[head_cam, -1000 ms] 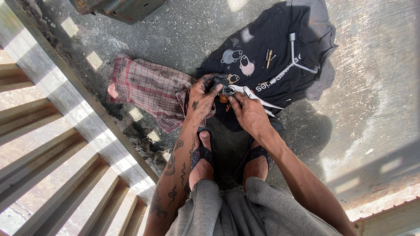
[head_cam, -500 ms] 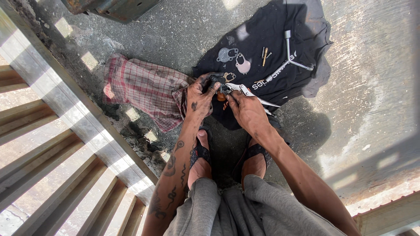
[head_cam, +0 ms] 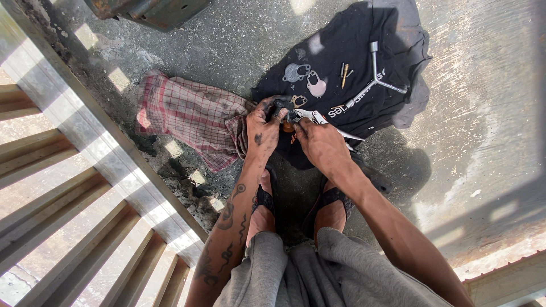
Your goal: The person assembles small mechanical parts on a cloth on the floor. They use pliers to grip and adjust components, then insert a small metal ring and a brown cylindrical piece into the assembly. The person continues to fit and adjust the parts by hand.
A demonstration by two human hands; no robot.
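I squat on a concrete floor with both greasy hands together over a black T-shirt [head_cam: 347,62] spread on the ground. My left hand [head_cam: 263,128] grips a small dark metal part [head_cam: 282,106]. My right hand [head_cam: 321,145] holds a silvery hand tool [head_cam: 318,118] against that part; its exact kind is hard to tell. On the shirt lie two flat grey gaskets [head_cam: 304,77], a couple of small bolts [head_cam: 344,73] and a three-way socket wrench [head_cam: 375,77].
A red checked cloth [head_cam: 190,116] lies crumpled left of my hands. A metal railing [head_cam: 85,148] runs diagonally at left, with a drop beyond. A rusty metal box [head_cam: 153,8] sits at the top edge. My sandalled feet [head_cam: 296,202] are below the hands.
The view has shifted slightly, showing more of the shirt and wrench. My hands stay together on the small part with only small finger movements.
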